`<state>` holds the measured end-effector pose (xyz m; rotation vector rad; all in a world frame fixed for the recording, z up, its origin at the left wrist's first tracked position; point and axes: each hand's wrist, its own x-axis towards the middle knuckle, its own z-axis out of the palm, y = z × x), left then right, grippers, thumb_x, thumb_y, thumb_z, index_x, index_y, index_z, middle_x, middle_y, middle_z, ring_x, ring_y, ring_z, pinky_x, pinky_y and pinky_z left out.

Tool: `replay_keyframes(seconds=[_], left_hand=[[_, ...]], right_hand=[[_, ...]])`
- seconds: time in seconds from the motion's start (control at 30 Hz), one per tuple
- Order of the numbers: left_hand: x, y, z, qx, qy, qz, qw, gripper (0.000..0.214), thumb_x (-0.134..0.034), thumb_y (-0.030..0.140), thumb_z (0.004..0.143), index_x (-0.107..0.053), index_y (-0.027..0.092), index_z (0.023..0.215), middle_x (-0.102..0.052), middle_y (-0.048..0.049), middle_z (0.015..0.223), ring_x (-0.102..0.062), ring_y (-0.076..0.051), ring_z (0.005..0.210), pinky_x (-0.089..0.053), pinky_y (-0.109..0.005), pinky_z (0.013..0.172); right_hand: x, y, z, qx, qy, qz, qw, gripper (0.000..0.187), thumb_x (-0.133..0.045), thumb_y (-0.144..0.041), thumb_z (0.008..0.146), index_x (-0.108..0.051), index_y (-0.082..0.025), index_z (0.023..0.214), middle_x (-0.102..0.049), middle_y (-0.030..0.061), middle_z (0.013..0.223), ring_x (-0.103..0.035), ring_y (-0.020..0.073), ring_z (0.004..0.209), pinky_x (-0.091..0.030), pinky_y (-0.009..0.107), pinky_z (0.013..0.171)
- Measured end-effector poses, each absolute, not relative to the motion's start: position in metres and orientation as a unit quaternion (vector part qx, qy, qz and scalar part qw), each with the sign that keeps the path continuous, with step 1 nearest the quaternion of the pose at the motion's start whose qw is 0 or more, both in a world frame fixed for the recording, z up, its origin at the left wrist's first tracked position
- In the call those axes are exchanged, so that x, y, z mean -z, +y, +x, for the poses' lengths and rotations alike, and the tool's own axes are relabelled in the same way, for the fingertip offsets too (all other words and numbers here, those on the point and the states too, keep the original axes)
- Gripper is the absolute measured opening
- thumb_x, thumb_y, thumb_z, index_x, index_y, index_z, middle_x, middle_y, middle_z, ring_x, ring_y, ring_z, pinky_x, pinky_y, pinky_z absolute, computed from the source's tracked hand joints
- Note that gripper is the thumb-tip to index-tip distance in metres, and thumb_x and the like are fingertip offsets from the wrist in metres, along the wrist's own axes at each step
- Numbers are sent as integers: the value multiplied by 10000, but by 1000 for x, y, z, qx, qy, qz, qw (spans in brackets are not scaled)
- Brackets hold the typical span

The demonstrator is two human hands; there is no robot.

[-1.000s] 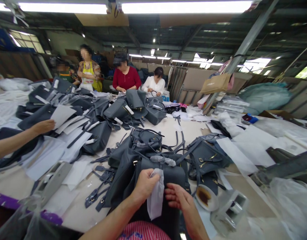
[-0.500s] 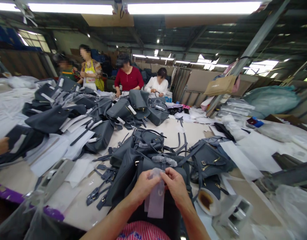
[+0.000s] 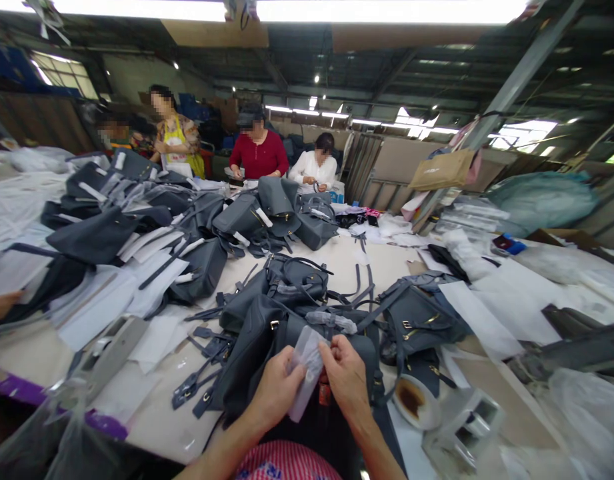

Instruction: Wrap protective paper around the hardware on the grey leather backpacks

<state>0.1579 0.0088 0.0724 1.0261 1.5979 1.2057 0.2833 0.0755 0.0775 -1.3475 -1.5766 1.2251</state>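
A frosted-white plastic strip (image 3: 309, 377) and red-and-white striped cloth (image 3: 287, 461) are noted at six o'clock; a slate-grey, smooth-surfaced bag (image 3: 249, 347) at seven; purple table edging (image 3: 24, 392) at eight.

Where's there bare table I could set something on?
Pale tabletop shows between the front bags and the far pile, also between the strap pieces and purple edge. The bags crowd beyond your left hand and right hand; papers and plastic crowd the right side.

lamp (image 3: 387, 11) lit | tan bag (image 3: 441, 171) at post (image 3: 529, 67) | teal plastic bundle (image 3: 544, 203)
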Motion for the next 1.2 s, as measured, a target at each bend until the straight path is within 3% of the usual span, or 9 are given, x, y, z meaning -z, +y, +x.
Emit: replay_keyframes(seconds=[0.13, 0.23, 0.33, 0.43, 0.53, 0.77, 0.9, 1.03, 1.2], left_hand=[[-69, 4, 163, -440, 680, 502, 305, 137, -423, 287, 883, -440, 228, 761, -519, 6, 652, -526, -174, 611, -310, -271, 605], [-65, 3, 163, -427, 683, 514, 293, 143, -384, 308, 912, -425, 238, 794, -532, -4, 663, -554, -190, 617, -303, -274, 590], [-65, 2, 162, -432, 674, 520, 298, 162, -369, 329, 925, -433, 235, 810, -547, -10, 676, -572, -195, 636, -317, -273, 602], [-70, 0, 162, -441, 656, 526, 314, 180, -366, 338, 932, -463, 225, 831, -569, -14, 690, -577, -190, 644, -331, -272, 614], [-77, -3, 162, -451, 648, 522, 322, 144, -443, 332, 901, -484, 217, 824, -558, 7, 687, -555, -168, 641, -338, -261, 625], [-73, 1, 153, -510, 592, 398, 480, 326, -646, 453, 745, -544, 179, 888, -618, -3, 816, -567, -168, 753, -413, -243, 680], [-70, 4, 152, -506, 604, 358, 502, 280, -706, 367, 663, -545, 177, 790, -597, 11, 723, -551, -160, 679, -409, -239, 631], [-76, -2, 154, -487, 633, 458, 390, 107, -552, 269, 791, -544, 189, 720, -561, 16, 680, -530, -147, 661, -381, -232, 627], [-77, -10, 155, -409, 632, 615, 234, 200, -427, 98, 805, -603, 193, 799, -584, -23, 759, -558, -156, 698, -386, -243, 657]], right_hand=[[-79, 73, 282, -415, -635, -534, 372, 356, -522, -553, 835, -436, -241, 687, -460, -77, 481, -488, 119, 415, -374, 231, 432], [-83, 73, 284, -538, -591, -487, 354, 342, -557, -567, 800, -482, -234, 816, -530, -68, 529, -545, 141, 451, -426, 235, 428], [-87, 74, 286, -618, -553, -443, 341, 419, -683, -452, 707, -503, -211, 999, -581, -70, 593, -584, 146, 525, -463, 228, 463], [-87, 73, 284, -590, -552, -469, 357, 308, -673, -380, 692, -518, -204, 892, -515, -99, 524, -508, 106, 449, -417, 201, 423], [-84, 71, 280, -560, -555, -488, 374, 211, -619, -379, 720, -485, -219, 752, -433, -117, 467, -419, 82, 378, -352, 196, 376], [-80, 69, 282, -522, -574, -507, 376, 216, -637, -375, 689, -479, -233, 727, -450, -108, 461, -459, 105, 400, -389, 214, 401], [-80, 69, 285, -534, -564, -508, 372, 258, -649, -433, 683, -484, -237, 719, -481, -99, 447, -463, 106, 383, -381, 213, 398], [-80, 70, 284, -550, -549, -510, 368, 298, -640, -496, 693, -502, -234, 722, -514, -81, 447, -493, 121, 383, -384, 219, 389], [-81, 73, 284, -570, -539, -509, 354, 288, -637, -482, 704, -499, -230, 702, -551, -63, 473, -531, 137, 413, -403, 224, 395]])
